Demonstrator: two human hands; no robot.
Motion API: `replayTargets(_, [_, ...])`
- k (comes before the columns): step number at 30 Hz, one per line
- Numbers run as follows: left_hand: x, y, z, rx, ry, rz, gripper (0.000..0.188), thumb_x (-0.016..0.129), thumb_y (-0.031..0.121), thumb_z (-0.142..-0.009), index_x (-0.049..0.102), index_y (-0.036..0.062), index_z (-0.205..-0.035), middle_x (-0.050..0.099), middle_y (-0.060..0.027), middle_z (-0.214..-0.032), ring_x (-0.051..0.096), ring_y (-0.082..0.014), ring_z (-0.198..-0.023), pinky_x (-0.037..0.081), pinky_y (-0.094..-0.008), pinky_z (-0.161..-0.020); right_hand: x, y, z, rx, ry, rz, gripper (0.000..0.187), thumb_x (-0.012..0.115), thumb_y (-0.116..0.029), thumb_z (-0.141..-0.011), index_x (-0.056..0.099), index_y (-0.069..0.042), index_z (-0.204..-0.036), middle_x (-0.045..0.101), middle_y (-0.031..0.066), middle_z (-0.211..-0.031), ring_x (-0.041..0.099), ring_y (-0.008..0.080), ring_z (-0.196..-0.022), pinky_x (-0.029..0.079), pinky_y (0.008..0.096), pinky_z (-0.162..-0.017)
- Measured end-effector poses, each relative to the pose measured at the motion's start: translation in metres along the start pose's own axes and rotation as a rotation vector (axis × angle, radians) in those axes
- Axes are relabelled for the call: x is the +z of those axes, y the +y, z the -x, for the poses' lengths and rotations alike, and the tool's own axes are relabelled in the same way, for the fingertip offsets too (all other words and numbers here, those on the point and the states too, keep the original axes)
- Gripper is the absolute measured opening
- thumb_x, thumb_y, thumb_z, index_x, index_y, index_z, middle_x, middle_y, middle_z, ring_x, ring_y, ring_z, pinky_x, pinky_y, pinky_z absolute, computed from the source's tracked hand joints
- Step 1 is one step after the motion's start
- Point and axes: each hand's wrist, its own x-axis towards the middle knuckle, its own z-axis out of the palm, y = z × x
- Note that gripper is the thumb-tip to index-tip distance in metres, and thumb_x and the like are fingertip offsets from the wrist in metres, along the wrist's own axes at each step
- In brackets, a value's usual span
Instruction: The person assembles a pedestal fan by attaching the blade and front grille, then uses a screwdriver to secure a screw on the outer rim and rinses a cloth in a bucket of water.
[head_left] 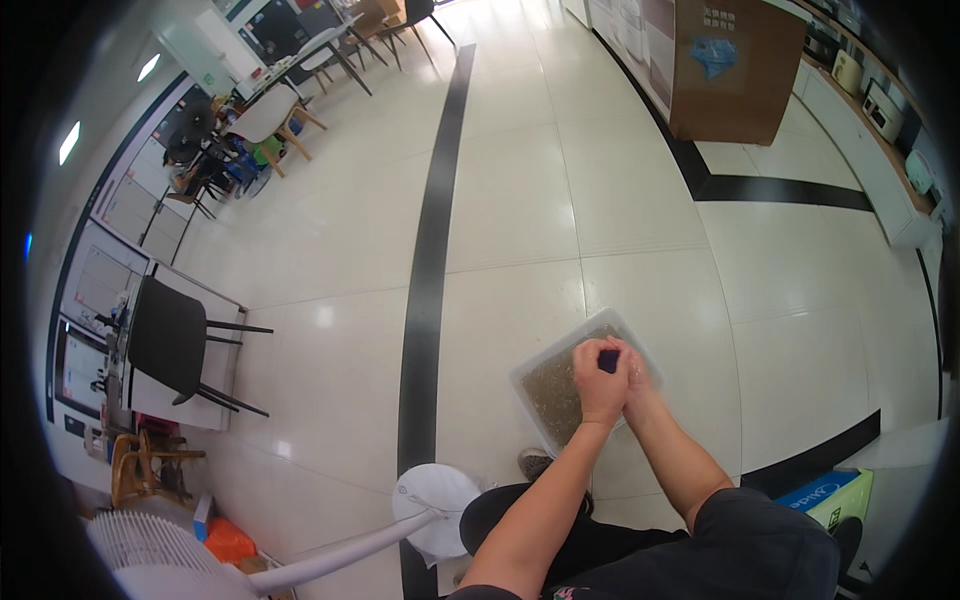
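Over a translucent plastic tub point(530, 374) on the floor, my two hands meet close together. The tub holds murky brown water point(555, 392) with small flecks or bubbles in it. My left hand point(597, 384) is closed around a small dark purple object point(609, 360), of which only a bit shows between the fingers. Pressed against it from the right is my right hand point(637, 374), its fingers curled in and partly hidden. The exact kind of the dark object cannot be made out.
A white pedestal fan point(345, 545) stands at the lower left, its round base point(425, 500) near my leg. My shoe point(535, 462) is beside the tub. A dark chair point(168, 340) stands at left, a brown cabinet point(738, 85) far right, and a green-blue box point(835, 495) at lower right.
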Motion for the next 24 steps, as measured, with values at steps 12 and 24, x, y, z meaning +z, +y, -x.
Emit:
replayTargets(12, [-0.065,0.04,-0.044,-0.821,-0.129,1.287,0.036,0.058,0.044,-0.107,0.058,0.0082,-0.116,0.064,-0.0048,-0.107,0.064,-0.0164,-0.096,0.056,-0.0305,-0.084,0.126,0.0,0.076,-1.366,-0.344,1.222,0.031,0.08,-0.022,-0.089,0.065,-0.005,-0.069,0.071,0.0089,-0.095,0.069,0.0269,-0.094,0.054,0.036,-0.081])
replayTargets(24, [-0.079,-0.014,-0.104,-0.872,-0.941,1.017,0.044,0.056,0.043,-0.108,0.059,0.0134,-0.141,0.062,0.0002,-0.102,0.059,-0.0114,-0.087,0.056,-0.0321,-0.08,0.139,-0.018,0.055,-1.677,-1.355,1.684,0.024,0.082,-0.027,-0.072,0.064,-0.011,-0.074,0.059,0.0045,-0.082,0.064,0.0242,-0.084,0.052,0.0368,-0.075])
